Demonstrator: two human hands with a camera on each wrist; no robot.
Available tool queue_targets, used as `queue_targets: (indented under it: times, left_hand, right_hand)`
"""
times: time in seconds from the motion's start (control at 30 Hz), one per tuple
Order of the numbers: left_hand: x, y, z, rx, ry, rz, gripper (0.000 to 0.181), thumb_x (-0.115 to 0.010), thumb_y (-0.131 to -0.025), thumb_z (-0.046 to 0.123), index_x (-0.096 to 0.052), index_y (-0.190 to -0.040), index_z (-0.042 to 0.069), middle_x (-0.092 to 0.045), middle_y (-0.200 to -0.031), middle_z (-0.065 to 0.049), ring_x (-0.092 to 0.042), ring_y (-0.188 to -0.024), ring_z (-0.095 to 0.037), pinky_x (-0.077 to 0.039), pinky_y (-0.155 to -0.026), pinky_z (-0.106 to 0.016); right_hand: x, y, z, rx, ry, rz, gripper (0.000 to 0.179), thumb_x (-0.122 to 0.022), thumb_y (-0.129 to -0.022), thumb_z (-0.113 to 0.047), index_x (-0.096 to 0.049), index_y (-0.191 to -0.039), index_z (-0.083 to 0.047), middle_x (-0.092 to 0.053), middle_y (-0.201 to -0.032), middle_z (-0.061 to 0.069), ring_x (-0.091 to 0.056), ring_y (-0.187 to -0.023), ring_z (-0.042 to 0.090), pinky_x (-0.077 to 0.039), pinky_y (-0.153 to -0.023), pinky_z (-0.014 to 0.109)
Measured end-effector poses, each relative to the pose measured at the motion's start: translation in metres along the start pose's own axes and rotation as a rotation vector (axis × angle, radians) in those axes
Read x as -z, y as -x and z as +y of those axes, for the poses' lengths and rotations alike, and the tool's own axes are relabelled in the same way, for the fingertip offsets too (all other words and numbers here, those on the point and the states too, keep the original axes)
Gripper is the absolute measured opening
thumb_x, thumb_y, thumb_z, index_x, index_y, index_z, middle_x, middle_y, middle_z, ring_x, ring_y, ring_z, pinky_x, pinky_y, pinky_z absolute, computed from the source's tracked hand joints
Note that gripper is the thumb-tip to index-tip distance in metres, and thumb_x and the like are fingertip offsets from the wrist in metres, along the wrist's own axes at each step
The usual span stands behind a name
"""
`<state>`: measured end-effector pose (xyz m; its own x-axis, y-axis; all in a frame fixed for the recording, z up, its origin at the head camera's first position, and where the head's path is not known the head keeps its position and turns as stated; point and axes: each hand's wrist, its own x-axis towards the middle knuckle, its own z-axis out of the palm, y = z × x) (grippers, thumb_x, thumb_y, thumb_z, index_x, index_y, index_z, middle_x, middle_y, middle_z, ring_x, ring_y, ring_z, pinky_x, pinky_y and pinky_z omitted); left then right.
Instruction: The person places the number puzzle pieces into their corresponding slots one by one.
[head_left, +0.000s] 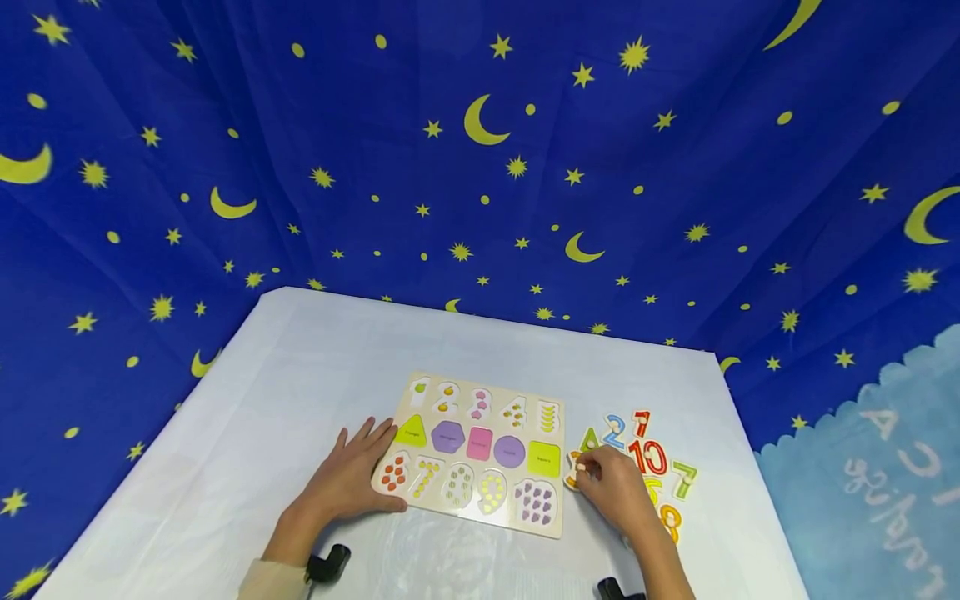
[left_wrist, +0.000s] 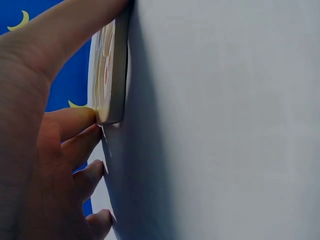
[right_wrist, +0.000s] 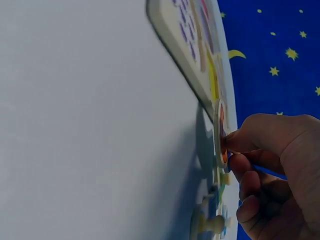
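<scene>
A wooden number puzzle board (head_left: 512, 502) lies on the white table, with fruit-printed number recesses in two rows and coloured shapes between. My left hand (head_left: 348, 475) rests along its left side, fingers spread and thumb at the front edge; in the left wrist view, fingertips touch the board's corner (left_wrist: 116, 102). Just off the board's right side, my right hand (head_left: 617, 492) pinches an orange number piece (head_left: 572, 473) by its knob. That piece (right_wrist: 220, 135) stands edge-on to the right wrist view, close to the board's edge. The hand covers part of its face.
Loose number pieces lie right of the board: a green 4 (head_left: 588, 440), blue 2 (head_left: 614, 428), red 1 (head_left: 641, 423), red 10 (head_left: 647, 457), green 7 (head_left: 684, 480) and orange 8 (head_left: 671, 522). A star-patterned blue cloth (head_left: 420, 167) hangs behind the table (head_left: 337, 358).
</scene>
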<state>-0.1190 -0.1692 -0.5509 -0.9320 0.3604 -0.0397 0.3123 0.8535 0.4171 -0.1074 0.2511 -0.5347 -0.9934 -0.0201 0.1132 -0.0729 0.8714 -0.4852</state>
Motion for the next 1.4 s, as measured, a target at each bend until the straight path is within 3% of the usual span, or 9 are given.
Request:
queue_targets:
  times: [0.97, 1.4]
  left_hand:
    - [0.002, 0.003, -0.001, -0.003, 0.03, 0.008, 0.123, -0.076, -0.055, 0.072, -0.033, -0.15, 0.009, -0.028, -0.155, -0.005, -0.017, -0.144, -0.03, -0.007, -0.112, -0.057]
    - [0.004, 0.005, -0.001, -0.006, 0.035, 0.007, 0.123, -0.077, -0.054, 0.073, -0.034, -0.15, 0.009, -0.029, -0.155, -0.005, -0.017, -0.143, -0.03, -0.007, -0.111, -0.058]
  right_hand:
    - [-0.009, -0.015, -0.019, 0.039, -0.044, 0.047, 0.012, -0.072, -0.077, -0.011, -0.071, -0.089, -0.01, -0.056, -0.077, -0.004, -0.049, -0.067, 0.011, -0.043, -0.06, 0.03]
    - [-0.01, -0.022, -0.025, 0.047, -0.043, 0.031, 0.013, -0.072, -0.077, -0.012, -0.072, -0.09, -0.011, -0.057, -0.079, -0.006, -0.05, -0.068, 0.01, -0.044, -0.061, 0.03]
